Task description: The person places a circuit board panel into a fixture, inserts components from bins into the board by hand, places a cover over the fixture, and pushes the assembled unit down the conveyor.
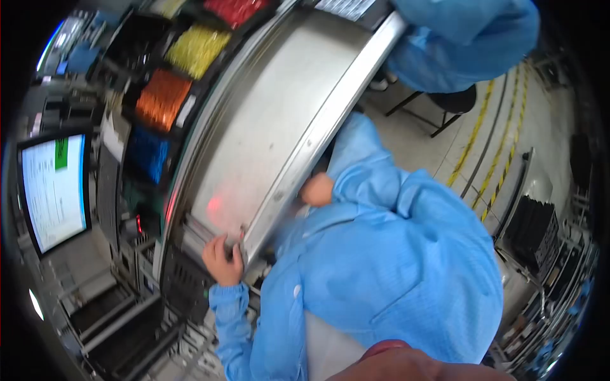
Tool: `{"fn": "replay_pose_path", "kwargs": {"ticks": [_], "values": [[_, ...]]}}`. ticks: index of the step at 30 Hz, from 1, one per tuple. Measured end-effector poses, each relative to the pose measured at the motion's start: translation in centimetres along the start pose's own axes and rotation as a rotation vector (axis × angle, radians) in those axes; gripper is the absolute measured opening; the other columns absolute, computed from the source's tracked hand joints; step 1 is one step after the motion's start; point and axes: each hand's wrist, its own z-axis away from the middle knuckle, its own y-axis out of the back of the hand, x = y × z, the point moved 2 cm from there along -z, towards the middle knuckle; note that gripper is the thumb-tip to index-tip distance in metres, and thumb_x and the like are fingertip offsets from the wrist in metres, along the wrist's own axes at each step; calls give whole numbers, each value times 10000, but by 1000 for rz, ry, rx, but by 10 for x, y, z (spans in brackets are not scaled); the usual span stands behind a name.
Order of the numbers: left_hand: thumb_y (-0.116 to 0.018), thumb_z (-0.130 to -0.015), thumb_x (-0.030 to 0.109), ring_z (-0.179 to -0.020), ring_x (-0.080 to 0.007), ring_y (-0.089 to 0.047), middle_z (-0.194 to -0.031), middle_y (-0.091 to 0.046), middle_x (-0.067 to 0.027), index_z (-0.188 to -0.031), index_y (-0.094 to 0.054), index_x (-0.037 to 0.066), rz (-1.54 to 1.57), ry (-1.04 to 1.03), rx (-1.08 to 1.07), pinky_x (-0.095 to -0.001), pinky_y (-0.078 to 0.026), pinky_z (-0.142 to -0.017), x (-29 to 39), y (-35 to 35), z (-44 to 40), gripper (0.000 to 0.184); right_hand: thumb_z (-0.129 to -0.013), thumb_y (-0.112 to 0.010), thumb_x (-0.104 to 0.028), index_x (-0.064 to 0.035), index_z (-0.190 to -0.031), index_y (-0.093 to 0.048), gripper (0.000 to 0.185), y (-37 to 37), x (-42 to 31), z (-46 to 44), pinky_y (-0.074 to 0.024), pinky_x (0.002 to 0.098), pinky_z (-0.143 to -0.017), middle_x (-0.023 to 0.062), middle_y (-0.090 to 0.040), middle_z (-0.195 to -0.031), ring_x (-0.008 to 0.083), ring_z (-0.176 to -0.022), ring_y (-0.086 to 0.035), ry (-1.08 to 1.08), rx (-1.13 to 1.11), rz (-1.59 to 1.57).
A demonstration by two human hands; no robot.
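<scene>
My left hand (223, 261) is at the near end of a long metal conveyor track (273, 95), with its fingers over the end by the rail. Thumb and fingers are apart, and I see no object between them. My right hand (316, 190) is beside the track's silver side rail (324, 120), close to the front of my blue smock (394, 254). It is blurred and its fingers are hidden, so what it holds, if anything, does not show. A red light spot (216, 204) falls on the track surface near my left hand.
Bins of red (235, 9), yellow (198, 51), orange (163, 98) and blue (147, 154) packets line the track's far side. A monitor (54, 190) stands at left. Another person's blue sleeve (464, 44) is at the top, near a black stool (452, 100).
</scene>
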Motion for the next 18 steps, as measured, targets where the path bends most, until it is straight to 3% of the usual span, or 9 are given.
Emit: {"fn": "replay_pose_path", "kwargs": {"ticks": [4, 7, 8, 9, 10, 13, 15, 16, 18], "values": [[-738, -850, 137, -1137, -397, -591, -1180, -646, -181, -1223, -690, 64, 34, 14, -28, -484, -437, -1026, 1, 0, -1, 383, -765, -670, -311, -149, -707, -680, 172, 11, -8, 0, -528, 475, -480, 79, -664, -688, 306, -611, -679, -91, 200, 29], [-728, -859, 145, -1142, -396, -587, -1183, -643, -183, -1209, -691, 66, 45, -14, -29, -488, -435, -1027, 0, -2, -2, 361, -962, -577, -390, -78, -933, -749, 357, 22, -10, -5, -582, 546, -735, 209, -740, -907, 418, -835, -717, -404, -116, -396], [-724, -862, 147, -1144, -397, -586, -1185, -642, -185, -1204, -692, 67, 49, -30, -33, -491, -435, -1026, -1, -3, 0, 353, -1007, -544, -482, -46, -1016, -757, 486, 11, -8, -8, -570, 544, -865, 247, -745, -1019, 452, -954, -705, -367, -143, -552], [-720, -865, 149, -1146, -397, -585, -1188, -641, -187, -1199, -693, 68, 52, -43, -37, -493, -435, -1025, -3, -3, 0, 345, -998, -538, -595, -49, -1038, -765, 593, 9, -9, -8, -573, 535, -873, 239, -751, -1027, 448, -989, -717, -376, -85, -675], [-717, -867, 149, -1150, -399, -583, -1193, -639, -188, -1202, -690, 64, 57, -44, -56, -496, -433, -1027, -6, -3, 1, 347, -1017, -512, -635, -43, -1063, -759, 643, 20, -8, -11, -567, 545, -868, 249, -747, -1025, 462, -989, -709, -388, -240, -617], [-733, -860, 167, -1156, -402, -576, -1215, -636, -187, -1228, -673, 53, 72, -33, -82, -500, -430, -1027, -3, -4, 1, 390, -1016, -506, -650, -56, -1028, -752, 643, 16, -9, -13, -565, 544, -817, 235, -749, -966, 441, -947, -717, -169, -427, -462], [-775, -840, 205, -1155, -400, -574, -1238, -637, -181, -1264, -653, 46, 49, -36, -72, -496, -432, -1019, 1, 2, 3, 469, -1018, -522, -630, -73, -950, -724, 597, 26, -9, -6, -568, 523, -768, 200, -731, -914, 404, -894, -715, -219, -241, -283], [-807, -807, 302, -1269, -386, -535, -1355, -597, -181, -1361, -612, 38, 90, -23, -104, -512, -394, -1072, -3, 1, 13, 643, -1019, -530, -620, -81, -912, -710, 578, 32, -9, -4, -569, 513, -744, 183, -722, -887, 385, -868, -714, -240, -145, -198], [-814, -793, 370, -1350, -358, -491, -1432, -555, -171, -1413, -594, 59, -21, -183, -252, -529, -355, -1108, 0, 13, 31, 727, -1024, -558, -573, -101, -893, -661, 500, 100, -18, 1, -572, 481, -721, 140, -680, -851, 350, -832, -697, -58, 181, -154]]}}
